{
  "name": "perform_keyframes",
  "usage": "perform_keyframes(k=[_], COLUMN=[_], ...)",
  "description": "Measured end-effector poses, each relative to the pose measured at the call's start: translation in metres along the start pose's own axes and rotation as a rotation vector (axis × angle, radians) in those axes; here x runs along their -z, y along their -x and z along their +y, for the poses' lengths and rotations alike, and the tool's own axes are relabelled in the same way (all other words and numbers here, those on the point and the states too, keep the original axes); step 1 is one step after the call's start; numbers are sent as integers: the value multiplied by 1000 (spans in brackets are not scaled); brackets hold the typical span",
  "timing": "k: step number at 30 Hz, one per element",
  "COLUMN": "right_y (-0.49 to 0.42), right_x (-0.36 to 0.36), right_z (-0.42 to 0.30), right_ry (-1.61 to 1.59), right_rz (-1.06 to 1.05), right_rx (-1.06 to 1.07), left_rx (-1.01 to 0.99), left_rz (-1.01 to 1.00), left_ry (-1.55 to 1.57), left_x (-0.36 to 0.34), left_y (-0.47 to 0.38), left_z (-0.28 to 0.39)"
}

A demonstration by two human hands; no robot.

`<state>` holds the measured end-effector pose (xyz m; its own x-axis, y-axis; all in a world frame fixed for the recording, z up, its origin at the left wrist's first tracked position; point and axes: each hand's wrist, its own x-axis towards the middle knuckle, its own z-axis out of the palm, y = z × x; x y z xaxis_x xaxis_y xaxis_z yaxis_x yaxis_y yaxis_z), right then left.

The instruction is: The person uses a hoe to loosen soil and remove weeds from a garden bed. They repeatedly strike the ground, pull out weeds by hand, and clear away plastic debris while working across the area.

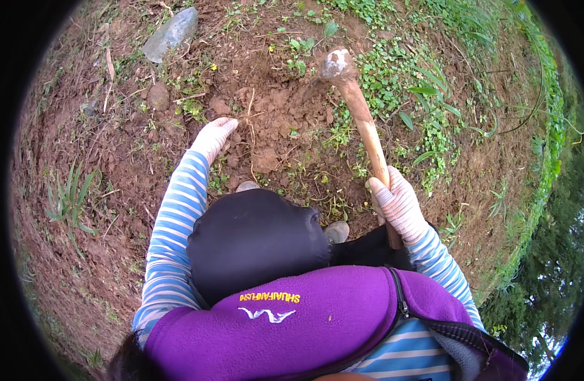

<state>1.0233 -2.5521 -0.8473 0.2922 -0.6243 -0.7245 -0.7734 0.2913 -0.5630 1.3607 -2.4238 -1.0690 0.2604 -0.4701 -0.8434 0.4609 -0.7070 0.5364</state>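
My right hand (394,202), in a pale glove, is closed around the wooden handle (367,128) of a digging tool. The handle slants up and left from the hand. Its worn, soil-stained top end (338,65) is over the ground; a dark part below it is mostly hidden, so the exact kind of tool cannot be told. My left hand (218,133), also gloved, is low over the loose brown soil (285,114), beside a thin pale root or dry stem (251,124). Its fingertips are close together, and whether they hold anything cannot be told.
A flat grey stone (172,34) lies at the upper left. Low green weeds (382,71) grow right of the tool, and a grassy tuft (73,200) stands at the far left. Both shoe tips (337,232) show by my dark-clad knee (258,238). Dense greenery (540,285) borders the right.
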Motion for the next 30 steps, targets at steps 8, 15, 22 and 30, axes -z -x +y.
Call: perform_keyframes(k=[8,15,22,30], right_y=[-44,-106,-41,-51], right_x=[-27,-92,-47,-56], right_z=[-64,-29,5,-42], right_ry=[45,434,478,213], right_rz=[84,-117,-20,186], right_rx=[386,12,171,530], left_rx=[-148,-51,-37,-105], left_rz=[-168,-312,-547,-878], left_ry=[-295,90,27,6], left_x=[-39,-36,11,18], left_y=[36,45,75,100], left_z=[-28,-35,-40,-4])
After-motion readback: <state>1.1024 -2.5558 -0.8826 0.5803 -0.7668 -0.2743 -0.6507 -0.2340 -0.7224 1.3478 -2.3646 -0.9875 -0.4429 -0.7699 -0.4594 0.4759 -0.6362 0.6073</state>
